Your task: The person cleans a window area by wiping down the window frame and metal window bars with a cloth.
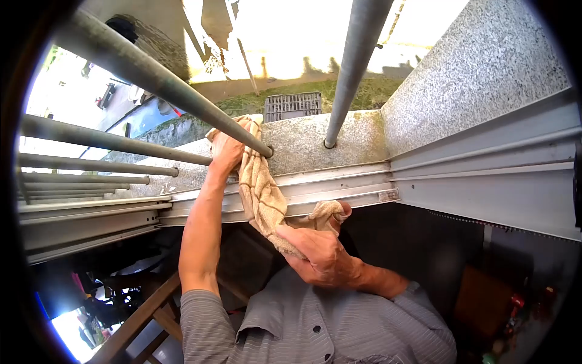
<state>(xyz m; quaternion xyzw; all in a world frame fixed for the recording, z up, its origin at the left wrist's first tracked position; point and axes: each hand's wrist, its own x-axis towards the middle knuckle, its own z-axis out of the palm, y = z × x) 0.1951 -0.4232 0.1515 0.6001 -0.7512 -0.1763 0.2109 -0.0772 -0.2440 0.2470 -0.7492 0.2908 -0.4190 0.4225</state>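
A tan cloth [262,194] with darker lines stretches from the stone sill down toward my chest. My left hand [227,150] reaches out between the metal bars and presses the cloth's far end against the sill; a bar partly covers its fingers. Close to my shirt, my right hand [321,253] is closed around the near end, with a loose fold sticking up beside the thumb. The cloth's middle hangs over the metal window track [303,191] between my two hands.
Several round metal bars [354,67] stand in the stone sill [357,136]. A speckled stone wall [479,79] and a pale window frame [485,176] bound the right. Outside below lies a grey plastic crate [293,106]. Wooden furniture legs [142,318] stand at lower left.
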